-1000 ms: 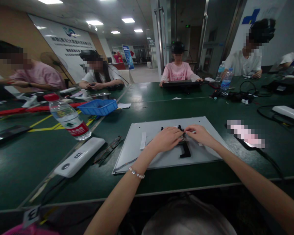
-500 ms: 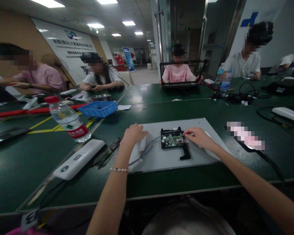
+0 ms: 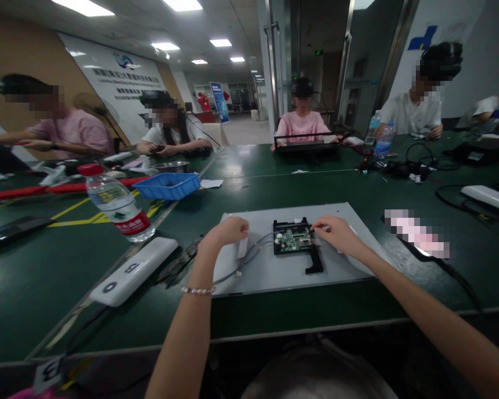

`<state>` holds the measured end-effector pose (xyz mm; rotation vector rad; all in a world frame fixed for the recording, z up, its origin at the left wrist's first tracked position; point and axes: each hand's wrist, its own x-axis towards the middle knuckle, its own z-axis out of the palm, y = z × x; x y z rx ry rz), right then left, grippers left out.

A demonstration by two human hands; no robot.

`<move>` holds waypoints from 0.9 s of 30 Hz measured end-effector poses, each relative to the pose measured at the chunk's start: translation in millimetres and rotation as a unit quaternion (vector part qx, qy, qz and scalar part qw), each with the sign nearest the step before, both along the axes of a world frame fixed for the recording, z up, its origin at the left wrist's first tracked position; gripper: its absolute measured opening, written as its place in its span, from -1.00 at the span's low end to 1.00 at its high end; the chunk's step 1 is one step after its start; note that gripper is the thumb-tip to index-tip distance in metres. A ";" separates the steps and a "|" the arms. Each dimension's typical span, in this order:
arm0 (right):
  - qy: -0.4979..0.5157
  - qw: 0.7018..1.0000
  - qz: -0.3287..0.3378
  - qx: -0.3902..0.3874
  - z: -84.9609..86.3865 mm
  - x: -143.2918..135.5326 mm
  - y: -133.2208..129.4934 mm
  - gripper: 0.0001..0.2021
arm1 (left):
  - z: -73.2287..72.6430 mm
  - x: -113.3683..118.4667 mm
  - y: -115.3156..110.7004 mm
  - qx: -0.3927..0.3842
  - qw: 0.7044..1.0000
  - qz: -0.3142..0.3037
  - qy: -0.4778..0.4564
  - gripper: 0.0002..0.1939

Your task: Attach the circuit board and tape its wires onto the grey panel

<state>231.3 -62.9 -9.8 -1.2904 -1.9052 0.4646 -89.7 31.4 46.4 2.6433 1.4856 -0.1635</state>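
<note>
A pale flat panel (image 3: 258,277) lies on the green table in front of me. On it sits a black bracket (image 3: 316,261) carrying a green circuit board (image 3: 290,240). Grey cables (image 3: 253,252) run from the board's left side toward the panel's left edge. My left hand (image 3: 232,229) is closed above a white strip (image 3: 242,247) at the panel's left; what its fingers hold is too small to name. My right hand (image 3: 335,230) pinches at the right edge of the bracket, its fingertips touching there; any small item between them cannot be made out.
Left of the panel are a white power bank (image 3: 137,271), glasses (image 3: 181,260), a water bottle (image 3: 122,208) and a blue tray (image 3: 168,185). A phone (image 3: 416,235) with a cable lies right. Several people sit around the table; one opposite holds a black frame (image 3: 311,141).
My left hand has turned at the wrist, lowered slightly, and its fingers have curled in. My right hand has barely moved. The black frame across the table has tilted down flatter.
</note>
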 end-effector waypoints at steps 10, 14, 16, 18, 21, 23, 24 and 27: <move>-0.005 0.999 -0.008 0.041 6.5 -3.3 -3.5 -0.81 | 32.1 4.4 -17.6 -0.073 0.946 0.009 -0.316 -0.65; -0.010 0.999 0.000 0.049 6.3 -4.1 -3.5 -0.81 | 33.6 13.0 -25.6 -0.160 0.934 0.004 -0.320 -0.65; -0.011 0.999 0.003 0.053 6.0 -4.3 -3.5 -0.81 | 27.4 14.3 -24.1 -0.202 0.938 -0.007 -0.281 -0.68; -0.015 0.999 0.007 0.052 5.9 -4.4 -3.8 -0.81 | 18.7 12.7 -19.2 -0.221 0.943 -0.007 -0.248 -0.71; -0.024 0.999 0.008 0.045 6.2 -4.8 -4.2 -0.81 | 8.0 7.6 -10.1 -0.216 0.952 0.009 -0.215 -0.73; -0.031 0.999 0.005 0.039 6.2 -4.9 -4.2 -0.81 | 6.3 5.1 -6.1 -0.175 0.962 0.017 -0.206 -0.72; -0.033 0.999 0.005 0.038 6.1 -4.8 -4.1 -0.82 | 7.4 4.8 -5.4 -0.138 0.968 0.024 -0.209 -0.71; -0.035 0.999 0.005 0.040 5.6 -4.5 -3.9 -0.82 | 16.4 8.8 -9.8 -0.021 0.971 0.034 -0.237 -0.70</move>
